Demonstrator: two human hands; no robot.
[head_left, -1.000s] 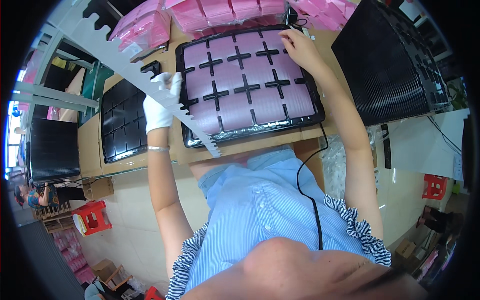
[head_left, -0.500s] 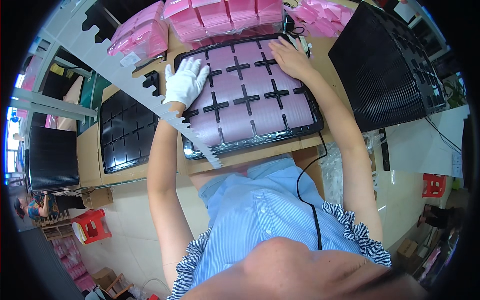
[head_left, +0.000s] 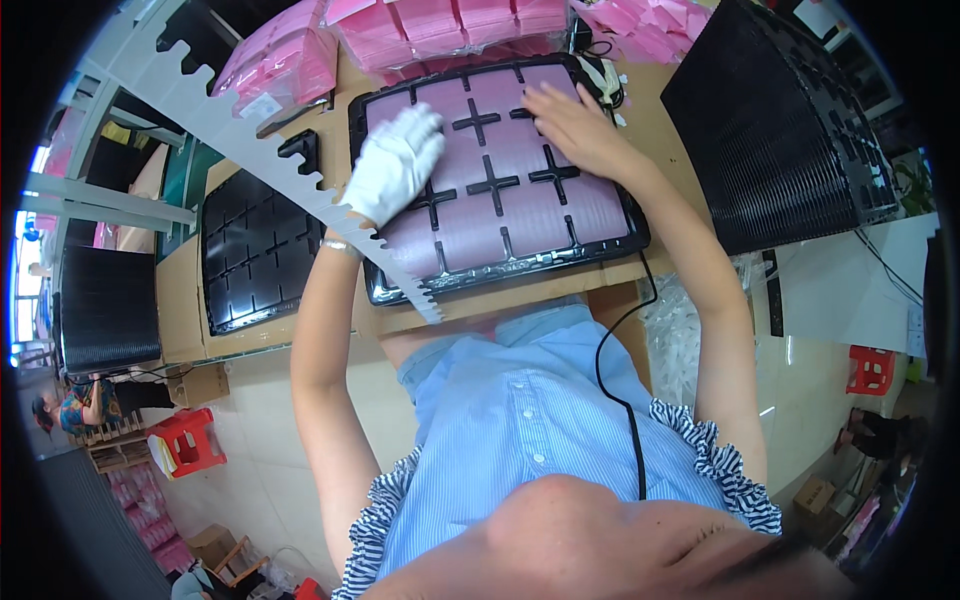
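Observation:
A black plastic tray (head_left: 500, 270) with cross-shaped dividers lies in front of me on the bench. Glossy pinkish-purple sheets (head_left: 460, 220) fill its sections. My left hand (head_left: 398, 165), in a white glove, lies flat over the tray's left part with fingers stretched and close together. Bare, my right hand (head_left: 580, 132) rests on the upper right part of the tray, its fingers spread. Neither hand holds anything. The dividers under both palms are hidden.
A tall stack of black trays (head_left: 770, 140) stands at right, and another black tray (head_left: 260, 255) lies at left. Pink packs in clear film (head_left: 450, 35) line the back. A grey toothed strip (head_left: 250, 150) crosses the upper left. A black cable (head_left: 610, 390) hangs before me.
Both hands have slid inward over the tray: my gloved left hand to the right, my right hand a little left and nearer to me. The tray has stayed nearly in place.

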